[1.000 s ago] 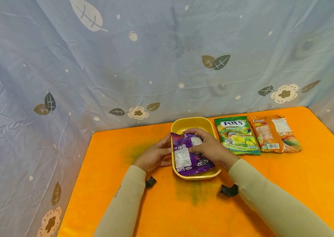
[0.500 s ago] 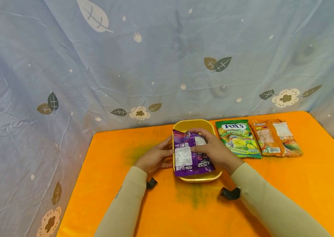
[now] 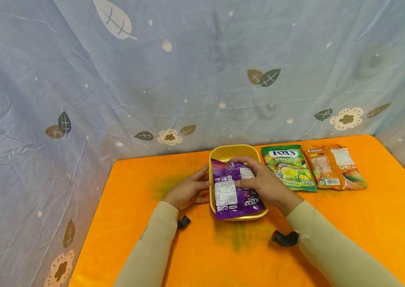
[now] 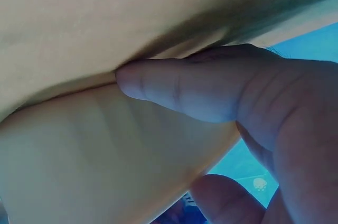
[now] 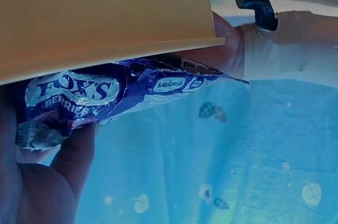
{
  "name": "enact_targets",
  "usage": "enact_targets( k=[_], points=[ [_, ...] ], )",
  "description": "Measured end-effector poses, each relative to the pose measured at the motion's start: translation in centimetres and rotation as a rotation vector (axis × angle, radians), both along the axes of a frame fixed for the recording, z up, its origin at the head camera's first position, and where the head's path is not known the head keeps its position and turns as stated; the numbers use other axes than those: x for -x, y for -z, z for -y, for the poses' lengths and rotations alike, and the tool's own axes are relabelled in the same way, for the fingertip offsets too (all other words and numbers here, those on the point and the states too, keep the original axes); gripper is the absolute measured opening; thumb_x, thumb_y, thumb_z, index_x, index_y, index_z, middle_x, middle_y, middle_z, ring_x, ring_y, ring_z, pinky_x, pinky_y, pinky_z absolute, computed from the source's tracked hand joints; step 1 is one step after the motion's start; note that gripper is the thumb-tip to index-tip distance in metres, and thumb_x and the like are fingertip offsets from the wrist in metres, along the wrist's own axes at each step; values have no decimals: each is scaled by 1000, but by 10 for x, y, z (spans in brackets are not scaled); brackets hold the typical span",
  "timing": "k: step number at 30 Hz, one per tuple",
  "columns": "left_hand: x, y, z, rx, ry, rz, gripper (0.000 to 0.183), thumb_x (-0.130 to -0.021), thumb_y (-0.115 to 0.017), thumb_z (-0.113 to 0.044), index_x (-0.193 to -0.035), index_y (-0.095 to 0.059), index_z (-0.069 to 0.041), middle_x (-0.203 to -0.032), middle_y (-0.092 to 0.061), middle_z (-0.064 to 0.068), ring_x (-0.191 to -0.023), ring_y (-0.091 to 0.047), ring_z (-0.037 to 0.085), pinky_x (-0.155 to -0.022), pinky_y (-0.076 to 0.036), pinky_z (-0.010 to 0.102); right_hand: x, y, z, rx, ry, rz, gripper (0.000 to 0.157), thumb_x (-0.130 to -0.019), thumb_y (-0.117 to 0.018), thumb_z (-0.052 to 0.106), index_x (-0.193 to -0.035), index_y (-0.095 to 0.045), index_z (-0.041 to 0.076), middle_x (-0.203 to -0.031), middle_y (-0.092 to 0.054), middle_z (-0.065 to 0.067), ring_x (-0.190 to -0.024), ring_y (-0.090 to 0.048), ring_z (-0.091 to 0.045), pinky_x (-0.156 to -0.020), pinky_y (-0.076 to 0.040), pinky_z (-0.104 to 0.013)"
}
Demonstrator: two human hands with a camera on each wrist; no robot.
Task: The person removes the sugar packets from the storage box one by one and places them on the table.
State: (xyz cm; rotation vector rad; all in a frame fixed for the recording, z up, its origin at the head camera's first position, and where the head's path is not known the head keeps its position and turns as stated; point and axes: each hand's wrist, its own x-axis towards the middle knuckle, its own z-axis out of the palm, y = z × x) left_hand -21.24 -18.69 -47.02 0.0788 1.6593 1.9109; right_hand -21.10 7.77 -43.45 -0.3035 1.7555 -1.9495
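Note:
My right hand holds a purple candy bag by its right part, thumb on the printed back. In the right wrist view the front of the bag reads FOX'S BERRIES, with thumb and fingers on either side of its end. The bag lies tilted over a yellow rectangular tub, its near edge overlapping the tub's front rim. Along the tub's left side rests my left hand. The left wrist view has one straight finger low against the tub's wall and another digit close to its rim.
Right of the tub lie a green FOX'S Spring Tea bag and an orange candy bag. An orange cloth covers the table, and a patterned blue-grey curtain hangs behind. Black mounts show at both wrists.
The right hand has drawn the purple bag slightly right and toward me. The left hand stays at the tub's side. The head view shifted slightly between the two earlier frames.

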Motion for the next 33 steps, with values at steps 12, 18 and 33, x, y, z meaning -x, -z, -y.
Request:
enact_targets(
  k=[12, 18, 33],
  points=[
    [0, 1, -1, -25, 6, -5, 65, -98, -55, -18, -150, -25, -41, -152, -29, 0, -123, -48, 26, -87, -48, 51, -4, -2, -17, -17, 12, -16, 61, -86, -73, 13, -139, -46, 27, -129, -46, -20, -104, -56, -42, -76, -52, -53],
    [0, 1, -1, -27, 20, -20, 65, -99, -51, -14, -152, -21, -39, -153, -28, -1, -125, -47, 27, -87, -48, 51, -8, -7, -24, 39, 8, -15, 62, -88, -69, 7, -141, -42, 24, -131, -44, -21, -105, -56, -43, -77, -51, -55],
    [0, 2, 0, -18, 25, -13, 65, -99, -53, -17, -151, -22, -41, -153, -27, -3, -125, -47, 26, -87, -48, 50, -19, -10, -61, 13, 43, -45, 64, -91, -66, 11, -146, -37, 24, -134, -41, -21, -105, -57, -42, -77, -51, -56]
  ],
)
